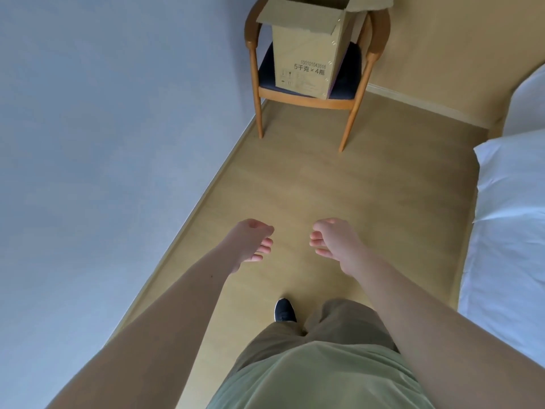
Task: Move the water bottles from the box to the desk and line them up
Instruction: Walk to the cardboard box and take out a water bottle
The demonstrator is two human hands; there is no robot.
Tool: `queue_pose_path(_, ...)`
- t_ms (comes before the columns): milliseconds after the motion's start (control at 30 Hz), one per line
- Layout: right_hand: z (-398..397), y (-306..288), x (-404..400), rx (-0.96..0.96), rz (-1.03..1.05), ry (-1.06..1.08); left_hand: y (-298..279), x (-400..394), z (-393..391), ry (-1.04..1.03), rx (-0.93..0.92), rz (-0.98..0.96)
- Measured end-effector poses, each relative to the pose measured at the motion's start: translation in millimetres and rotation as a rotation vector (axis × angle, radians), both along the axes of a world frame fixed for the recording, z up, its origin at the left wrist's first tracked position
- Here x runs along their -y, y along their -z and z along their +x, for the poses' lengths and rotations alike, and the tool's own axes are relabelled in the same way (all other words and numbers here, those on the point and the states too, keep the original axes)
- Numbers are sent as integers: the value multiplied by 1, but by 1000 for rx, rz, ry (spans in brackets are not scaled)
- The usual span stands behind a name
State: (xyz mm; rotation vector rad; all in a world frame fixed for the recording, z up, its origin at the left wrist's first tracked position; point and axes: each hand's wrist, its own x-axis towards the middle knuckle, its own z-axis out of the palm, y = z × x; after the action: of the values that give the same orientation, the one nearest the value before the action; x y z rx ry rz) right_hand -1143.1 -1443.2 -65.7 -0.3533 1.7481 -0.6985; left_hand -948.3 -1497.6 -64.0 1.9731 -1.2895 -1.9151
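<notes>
The left hand (254,243) and right hand (330,242) hang loosely curled over the floor (324,187), holding nothing. The box (309,51) stands far ahead on a chair (348,81), well apart from both hands. Its long axis is upright, flaps open upward. The bottles and desk are not visible. Best to walk close and reach in from above.

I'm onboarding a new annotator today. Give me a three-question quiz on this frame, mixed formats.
1. True or false: the cardboard box stands on the floor.
2. What do the left hand and the right hand hold?
3. The bed lies on the person's: A) left B) right

Key: 1. False, it stands on the chair seat. 2. Nothing; fingers loosely curled. 3. B
</notes>
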Motion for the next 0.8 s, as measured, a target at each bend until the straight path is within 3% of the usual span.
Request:
queue_pose_path(267,-43,13,80,12,38,90,8,91,-52,55,-20,17)
queue_pose_path(800,-185,1,297,40,0,18,-13,285,-199,-1,-7,-10)
